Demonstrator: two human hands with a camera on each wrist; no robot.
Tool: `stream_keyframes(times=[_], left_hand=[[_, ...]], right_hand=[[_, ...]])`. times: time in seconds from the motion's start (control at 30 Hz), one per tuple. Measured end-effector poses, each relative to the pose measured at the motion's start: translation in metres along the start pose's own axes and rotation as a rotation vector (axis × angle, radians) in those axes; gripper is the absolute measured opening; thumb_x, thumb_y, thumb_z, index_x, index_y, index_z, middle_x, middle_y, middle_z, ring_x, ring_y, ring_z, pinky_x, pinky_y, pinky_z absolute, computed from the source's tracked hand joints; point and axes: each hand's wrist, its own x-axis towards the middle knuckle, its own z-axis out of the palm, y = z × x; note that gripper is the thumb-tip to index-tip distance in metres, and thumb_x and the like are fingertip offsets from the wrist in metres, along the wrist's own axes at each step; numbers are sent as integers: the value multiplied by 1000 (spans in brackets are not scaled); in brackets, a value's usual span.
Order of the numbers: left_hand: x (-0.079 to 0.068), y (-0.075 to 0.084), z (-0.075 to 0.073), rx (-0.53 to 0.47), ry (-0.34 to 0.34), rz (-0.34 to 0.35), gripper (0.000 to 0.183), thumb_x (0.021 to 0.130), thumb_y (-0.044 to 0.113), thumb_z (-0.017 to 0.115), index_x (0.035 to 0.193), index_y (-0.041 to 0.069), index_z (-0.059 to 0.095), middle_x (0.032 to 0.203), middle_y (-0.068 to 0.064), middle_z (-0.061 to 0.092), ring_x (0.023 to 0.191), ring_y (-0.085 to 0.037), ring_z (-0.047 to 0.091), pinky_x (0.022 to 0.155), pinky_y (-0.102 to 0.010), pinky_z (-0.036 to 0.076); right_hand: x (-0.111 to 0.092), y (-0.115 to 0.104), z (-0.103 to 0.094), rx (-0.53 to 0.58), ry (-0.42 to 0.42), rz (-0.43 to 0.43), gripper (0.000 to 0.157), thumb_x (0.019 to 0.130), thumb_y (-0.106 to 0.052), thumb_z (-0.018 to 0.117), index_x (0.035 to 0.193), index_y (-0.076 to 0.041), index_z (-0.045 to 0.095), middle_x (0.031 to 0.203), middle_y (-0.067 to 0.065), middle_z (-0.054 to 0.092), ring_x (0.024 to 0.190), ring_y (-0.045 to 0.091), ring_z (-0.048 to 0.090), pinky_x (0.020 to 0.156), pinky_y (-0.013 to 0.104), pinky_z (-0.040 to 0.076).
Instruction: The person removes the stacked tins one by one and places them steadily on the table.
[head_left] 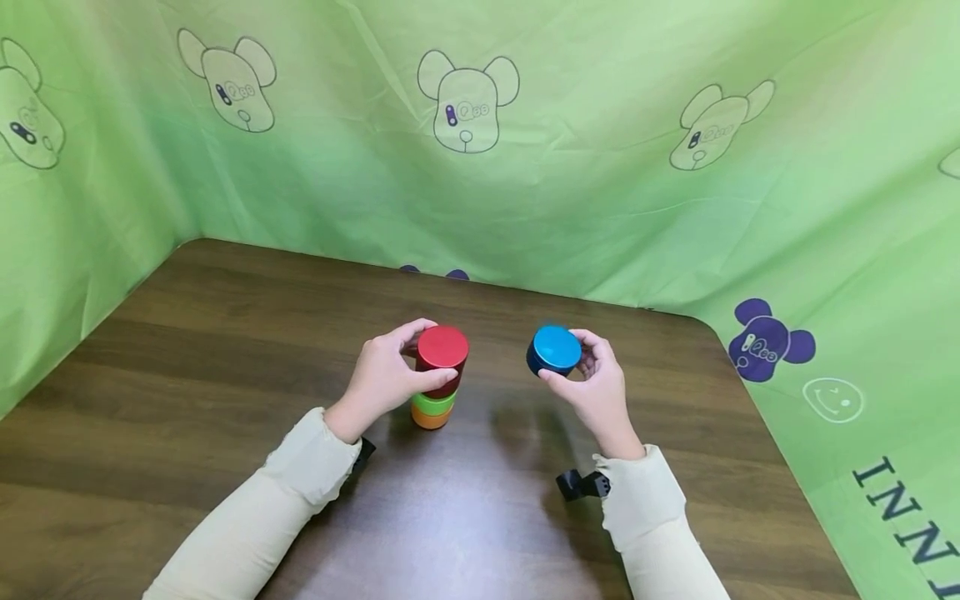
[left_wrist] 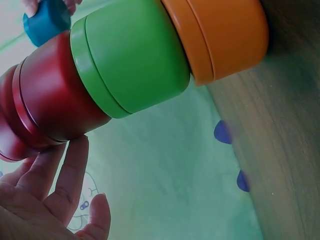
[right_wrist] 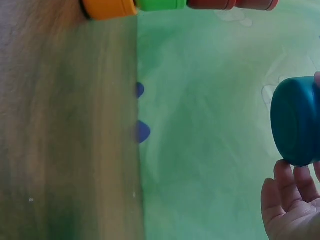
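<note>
A stack of round lidded canisters stands on the table: an orange canister (left_wrist: 230,35) at the bottom, a green canister (left_wrist: 135,55) on it, then red canisters (left_wrist: 65,90) on top. My left hand (head_left: 382,375) holds the red part of the stack, thumb in front and fingers behind. To the right of the stack, my right hand (head_left: 600,392) grips a blue canister (head_left: 555,347) by its side, up off the table. In the right wrist view the blue canister (right_wrist: 295,120) is partly cut off at the frame's edge.
The brown wooden table (head_left: 247,333) has rounded far corners. Behind it and at both sides hangs a green cloth (head_left: 600,208) printed with bear heads. A black wrist mount (head_left: 581,485) sits at the right sleeve.
</note>
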Motion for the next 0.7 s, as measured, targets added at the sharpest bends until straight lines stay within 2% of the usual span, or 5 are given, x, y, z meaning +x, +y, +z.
stream_keyframes(times=[0.37,0.53,0.7], left_hand=[[1,-1,-1,12,-1,12,52,71,22,83,117,10,64,99,-4,70,89,-20,66,71,-34,50],[1,-1,-1,13,-7,7,51,71,22,83,117,10,64,99,-4,70,89,-20,66,72,-34,50],[1,0,-1,8,-15,2,51,72,22,83,118,9,64,100,-5,70,89,-20,66,72,-34,50]], right_hand=[[-4,15,-6,-132,-10,62,59,75,-1,79,126,5,51,113,20,59,89,4,54,84,22,45],[-5,19,-11,-165,-36,89,62,75,-2,79,129,5,51,117,19,58,91,0,54,84,18,45],[-5,24,-15,-196,-80,121,63,76,-4,80,131,4,51,122,19,57,93,-2,54,87,19,45]])
